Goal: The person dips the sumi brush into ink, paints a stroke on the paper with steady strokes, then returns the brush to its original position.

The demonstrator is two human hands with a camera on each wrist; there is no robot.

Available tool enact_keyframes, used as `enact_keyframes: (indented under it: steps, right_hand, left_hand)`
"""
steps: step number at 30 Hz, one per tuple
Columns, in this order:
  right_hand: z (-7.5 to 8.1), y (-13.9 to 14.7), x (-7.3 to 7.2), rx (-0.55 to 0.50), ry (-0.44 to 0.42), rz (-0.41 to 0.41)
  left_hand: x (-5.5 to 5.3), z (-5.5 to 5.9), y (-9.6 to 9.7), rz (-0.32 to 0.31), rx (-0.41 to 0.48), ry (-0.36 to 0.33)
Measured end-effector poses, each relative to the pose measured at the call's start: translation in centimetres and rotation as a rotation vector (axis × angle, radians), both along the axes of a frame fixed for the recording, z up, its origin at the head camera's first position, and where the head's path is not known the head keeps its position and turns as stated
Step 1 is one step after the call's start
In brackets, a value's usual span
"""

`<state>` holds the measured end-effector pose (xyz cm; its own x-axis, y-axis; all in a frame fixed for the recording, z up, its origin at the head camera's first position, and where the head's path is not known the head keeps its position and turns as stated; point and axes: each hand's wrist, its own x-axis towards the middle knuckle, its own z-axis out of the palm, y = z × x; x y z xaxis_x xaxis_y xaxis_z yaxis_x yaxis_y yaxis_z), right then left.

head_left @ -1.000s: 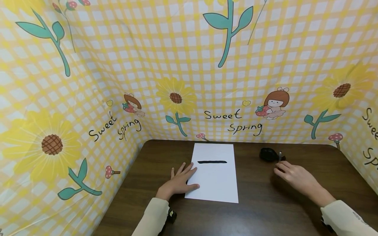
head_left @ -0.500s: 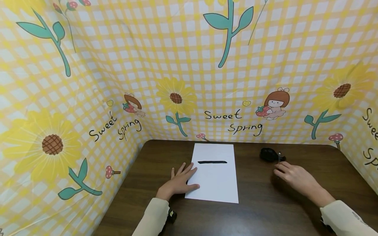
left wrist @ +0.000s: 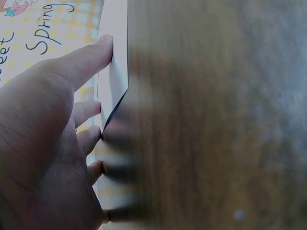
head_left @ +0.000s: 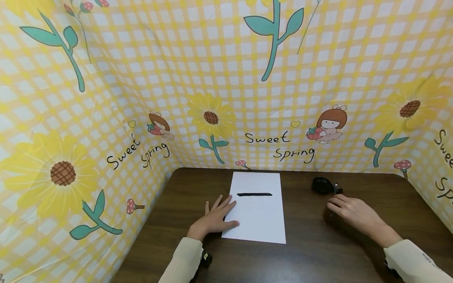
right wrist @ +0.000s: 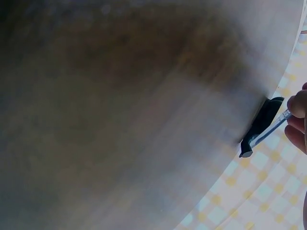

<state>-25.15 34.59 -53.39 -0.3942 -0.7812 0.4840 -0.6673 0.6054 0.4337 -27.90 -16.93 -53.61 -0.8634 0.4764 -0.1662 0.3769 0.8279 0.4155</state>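
Observation:
In the head view a white sheet of paper (head_left: 255, 220) lies on the table with a thick black stroke (head_left: 254, 194) across its upper half. My left hand (head_left: 214, 220) rests with spread fingers on the paper's left edge; the left wrist view shows the thumb (left wrist: 91, 55) over the sheet. My right hand (head_left: 355, 212) pinches a slim, clear pen-like stick (right wrist: 271, 132) between thumb and fingers, its upper end pointing up. Just behind the stick lies a black rounded object (head_left: 321, 185) with a narrow end, which the stick overlaps in both views.
The dark brown wooden table (head_left: 308, 259) runs back to a yellow checked cloth (head_left: 226, 67) hung around its left, back and right sides. Bands with small black devices (head_left: 206, 259) sit at both sleeve cuffs.
The stick in my right hand has tilted slightly, and its lower end shows below the fingers. My left hand, the paper and the black object stay where they were.

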Motion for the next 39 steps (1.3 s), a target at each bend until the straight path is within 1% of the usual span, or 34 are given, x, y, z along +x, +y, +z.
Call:
enact_keyframes:
  steps: [6,12,16,19,24,32,39]
  right_hand:
    - [-0.16,0.12,-0.23,0.003,-0.008,0.008]
    - [-0.36,0.6,-0.45,0.018,-0.074,0.025]
    - [-0.34,0.77,-0.41,0.044,-0.108,0.003]
    - [-0.34,0.78,-0.36,0.054,-0.107,-0.012]
    - [-0.43,0.79,-0.28,0.057,-0.104,-0.011]
    - [-0.55,0.86,-0.23,0.059,-0.141,-0.014]
    - [-0.56,0.88,-0.08,0.078,-0.129,-0.033]
  left_hand:
    - [0.0,-0.01,0.0,-0.008,0.004,-0.001]
    - [-0.04,-0.06,0.0,-0.007,0.006,-0.003]
    - [-0.06,-0.11,-0.06,-0.004,0.012,-0.001]
    - [-0.06,-0.09,-0.1,-0.005,0.012,-0.001]
    - [-0.02,-0.07,-0.11,-0.006,0.014,-0.003]
    - [0.08,0.05,-0.04,-0.003,0.015,-0.005]
    - [0.02,-0.02,0.0,-0.003,0.011,-0.004]
